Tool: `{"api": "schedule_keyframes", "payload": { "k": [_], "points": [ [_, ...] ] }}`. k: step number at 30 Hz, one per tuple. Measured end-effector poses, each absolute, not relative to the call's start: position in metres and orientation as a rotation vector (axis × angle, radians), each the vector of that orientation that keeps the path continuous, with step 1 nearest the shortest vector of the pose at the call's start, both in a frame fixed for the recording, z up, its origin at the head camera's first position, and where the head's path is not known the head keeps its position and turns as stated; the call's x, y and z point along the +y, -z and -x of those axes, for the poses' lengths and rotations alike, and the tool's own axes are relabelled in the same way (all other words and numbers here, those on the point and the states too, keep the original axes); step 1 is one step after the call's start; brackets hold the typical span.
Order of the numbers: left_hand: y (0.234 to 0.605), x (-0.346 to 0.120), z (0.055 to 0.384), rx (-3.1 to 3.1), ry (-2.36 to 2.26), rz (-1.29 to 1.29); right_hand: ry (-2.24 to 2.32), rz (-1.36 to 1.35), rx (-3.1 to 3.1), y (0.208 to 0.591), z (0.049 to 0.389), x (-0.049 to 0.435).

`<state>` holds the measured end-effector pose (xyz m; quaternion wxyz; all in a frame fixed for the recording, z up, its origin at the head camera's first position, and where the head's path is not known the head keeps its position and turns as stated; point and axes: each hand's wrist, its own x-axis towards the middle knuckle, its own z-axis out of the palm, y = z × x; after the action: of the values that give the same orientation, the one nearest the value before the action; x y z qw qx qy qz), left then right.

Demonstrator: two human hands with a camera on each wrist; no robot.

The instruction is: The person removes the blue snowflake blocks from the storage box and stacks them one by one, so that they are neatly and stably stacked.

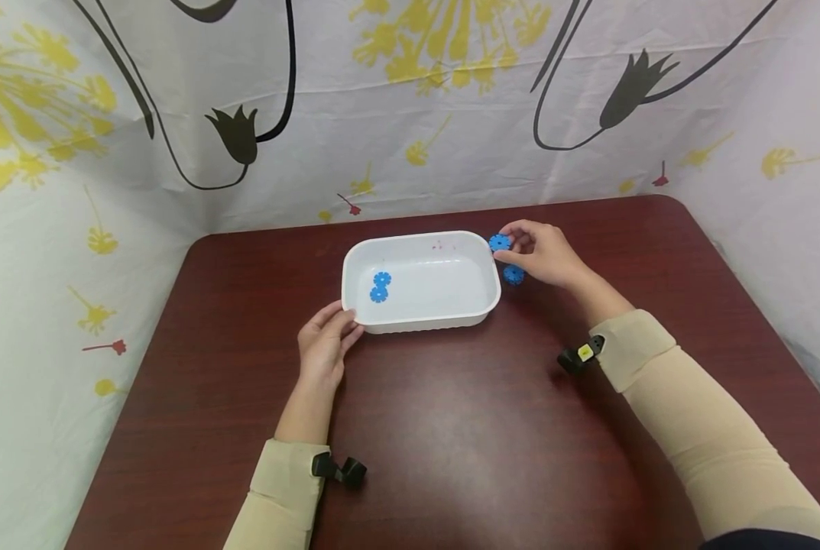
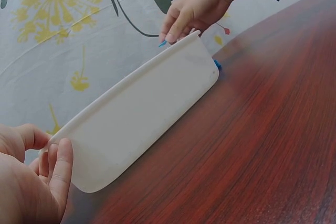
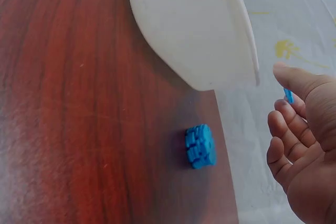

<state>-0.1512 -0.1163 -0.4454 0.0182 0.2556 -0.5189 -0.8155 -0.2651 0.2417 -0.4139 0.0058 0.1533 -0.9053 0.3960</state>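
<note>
A white plastic tray (image 1: 423, 317) with rounded corners stands on the table. At its near left corner my left hand (image 1: 323, 344) grips the rim, thumb on top and fingers against the outer wall. Beyond the tray's right end, my right hand (image 1: 543, 252) pinches a blue notched disc (image 1: 500, 242) between thumb and fingers, level with the rim. Below that hand, a short stack of blue notched discs (image 3: 200, 146) rests on the table beside the tray. Two more blue discs (image 1: 380, 287) lie inside the tray, toward its left end.
The dark red-brown wooden table (image 1: 451, 428) has its far edge just behind the tray. A white cloth (image 1: 382, 153) printed with yellow and dark flowers hangs behind and at both sides. Both wrists carry a black camera mount (image 1: 341, 470).
</note>
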Motion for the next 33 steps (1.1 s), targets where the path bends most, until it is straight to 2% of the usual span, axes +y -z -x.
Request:
{"api": "schedule_keyframes", "payload": {
  "k": [33],
  "points": [
    [0.446, -0.116, 0.152, -1.598, 2.534, -0.798, -1.190, -0.400, -2.951, 0.457, 0.263, 0.274]
  ]
}}
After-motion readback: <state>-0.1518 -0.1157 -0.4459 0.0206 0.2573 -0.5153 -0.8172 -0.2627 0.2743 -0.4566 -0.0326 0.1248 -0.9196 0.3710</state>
